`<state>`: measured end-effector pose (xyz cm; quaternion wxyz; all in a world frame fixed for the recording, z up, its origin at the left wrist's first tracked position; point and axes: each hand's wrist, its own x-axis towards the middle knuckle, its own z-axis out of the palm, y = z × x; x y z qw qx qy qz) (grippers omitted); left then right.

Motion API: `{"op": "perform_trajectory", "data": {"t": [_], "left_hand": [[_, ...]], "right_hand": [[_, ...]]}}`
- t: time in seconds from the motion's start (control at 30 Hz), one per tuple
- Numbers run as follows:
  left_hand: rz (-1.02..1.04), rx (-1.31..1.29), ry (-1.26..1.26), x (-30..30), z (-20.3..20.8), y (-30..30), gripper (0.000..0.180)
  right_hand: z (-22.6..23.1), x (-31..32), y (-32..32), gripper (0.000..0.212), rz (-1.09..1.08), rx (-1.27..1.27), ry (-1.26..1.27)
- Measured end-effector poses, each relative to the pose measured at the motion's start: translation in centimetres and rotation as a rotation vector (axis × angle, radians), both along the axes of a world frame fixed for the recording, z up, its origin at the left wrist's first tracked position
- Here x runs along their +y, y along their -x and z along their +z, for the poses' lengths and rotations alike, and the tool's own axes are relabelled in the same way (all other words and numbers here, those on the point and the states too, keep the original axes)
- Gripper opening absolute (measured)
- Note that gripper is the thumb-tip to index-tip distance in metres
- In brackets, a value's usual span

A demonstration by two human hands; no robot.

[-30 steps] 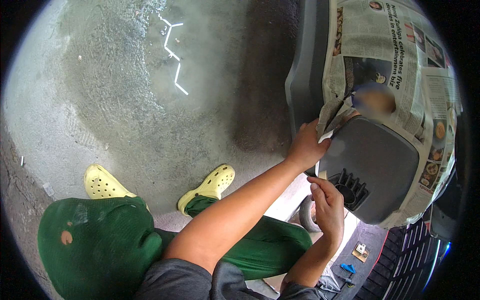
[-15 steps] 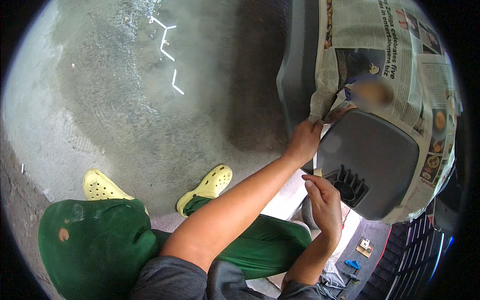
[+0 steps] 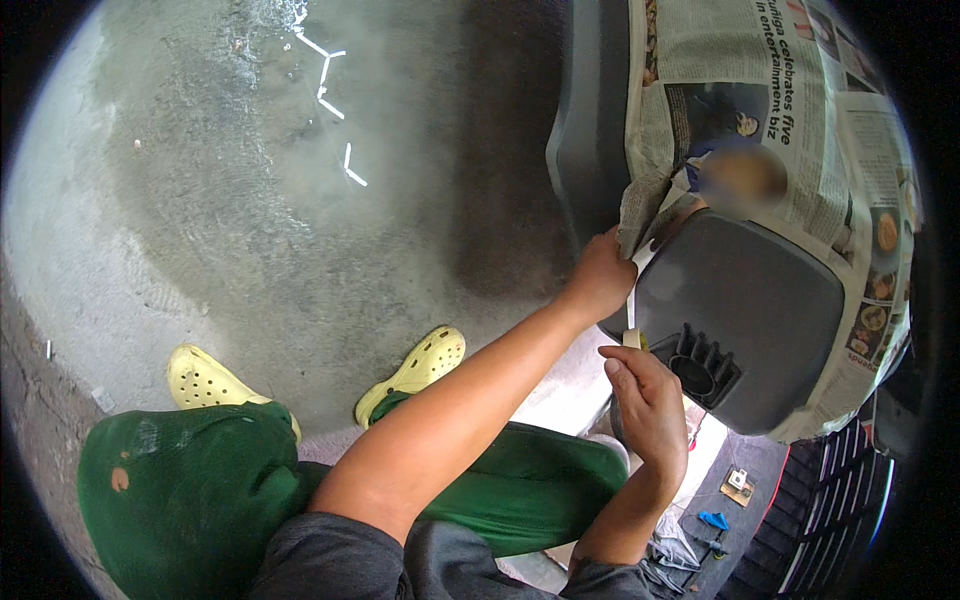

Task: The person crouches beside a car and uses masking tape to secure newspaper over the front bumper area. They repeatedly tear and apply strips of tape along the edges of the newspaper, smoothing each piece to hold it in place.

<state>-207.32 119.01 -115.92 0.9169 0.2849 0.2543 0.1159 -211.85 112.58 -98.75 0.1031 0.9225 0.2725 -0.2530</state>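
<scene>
My left hand [image 3: 600, 274] is closed at the loose edge of a newspaper sheet [image 3: 640, 205], beside a pale strip of masking tape [image 3: 631, 308]. What exactly its fingertips grip is partly hidden. Lower down, my right hand [image 3: 652, 405] has its fingers curled at a cream roll of masking tape [image 3: 633, 339], which shows only in part. Between the two hands the strip runs along the left edge of a smooth dark grey panel [image 3: 745, 300]. A black ribbed vent [image 3: 700, 370] sits in the panel's lower left part.
More newspaper [image 3: 830, 215] covers the surface around the panel. A long grey moulded edge [image 3: 585, 130] runs up its left side. White tape scraps [image 3: 325, 75] lie on the concrete floor [image 3: 200, 230]. A black slatted grille [image 3: 815, 515] and small items [image 3: 714, 520] are at lower right.
My left hand has moved slightly left and down, and more of the tape strip and roll shows. The newspaper edge beside it has shifted a little. My right hand has hardly moved.
</scene>
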Motion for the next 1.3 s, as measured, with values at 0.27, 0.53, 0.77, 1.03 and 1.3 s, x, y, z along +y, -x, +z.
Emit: {"op": "perform_trajectory", "data": {"t": [0.27, 0.53, 0.77, 1.03, 1.3], "left_hand": [[0.09, 0.067, -0.002, -1.1, 1.5, -0.7, 0.04], [0.194, -0.148, 0.105, -3.4, -1.1, -0.8, 0.028], [0.106, -0.038, 0.074, -4.2, 0.0, -0.1, 0.031], [0.126, -0.01, -0.056, -4.4, 0.7, 1.0, 0.039], [0.351, -0.099, -0.224, -3.6, 0.3, 0.5, 0.049]], "right_hand": [[0.0, -0.3, 0.2, 0.022, 0.003, 0.039, -0.026], [0.9, 1.3, 1.2, 0.02, 0.035, -0.001, -0.039], [1.1, 0.9, 0.5, 0.021, 0.015, -0.007, -0.05], [1.5, 1.2, -0.1, 0.02, -0.049, -0.071, -0.057], [1.5, 0.8, -0.6, 0.02, -0.061, -0.042, -0.053]]}}
